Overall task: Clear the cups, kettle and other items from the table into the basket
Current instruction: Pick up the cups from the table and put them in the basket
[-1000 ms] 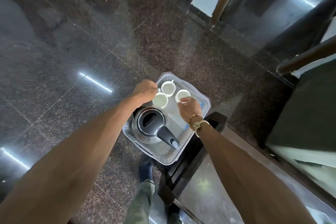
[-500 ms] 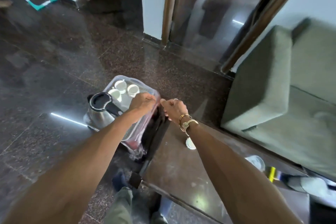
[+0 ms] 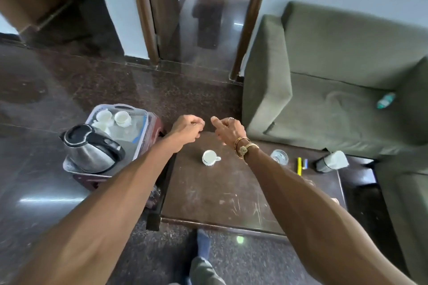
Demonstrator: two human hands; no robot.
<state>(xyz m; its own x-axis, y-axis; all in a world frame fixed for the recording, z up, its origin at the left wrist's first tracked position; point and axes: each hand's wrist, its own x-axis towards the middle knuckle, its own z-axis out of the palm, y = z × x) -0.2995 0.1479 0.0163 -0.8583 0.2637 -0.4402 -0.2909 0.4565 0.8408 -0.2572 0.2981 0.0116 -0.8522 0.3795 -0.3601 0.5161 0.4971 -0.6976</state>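
Note:
A pale plastic basket (image 3: 141, 122) sits on a low red stool left of the dark table (image 3: 231, 196). Inside it stand a steel kettle (image 3: 92, 149) with a black handle and three white cups (image 3: 112, 118). One white cup (image 3: 209, 158) stands on the table between my forearms. My left hand (image 3: 187, 131) hovers over the table's far left corner with fingers curled, holding nothing. My right hand (image 3: 228, 131) hovers beside it, fingers loosely bent, empty. A glass (image 3: 279, 157), a yellow pen (image 3: 299, 166) and a dark bottle with a white top (image 3: 331, 161) lie on the table's right side.
A green sofa (image 3: 335, 90) fills the right, with a small plastic bottle (image 3: 385, 100) on its seat. Doorways and brown frames stand behind. The floor is dark polished stone. My leg and foot (image 3: 203, 259) are below the table's near edge.
My hands have left the basket and moved right, over the table. My view has swung right and up, bringing the table, the cup and the sofa into sight.

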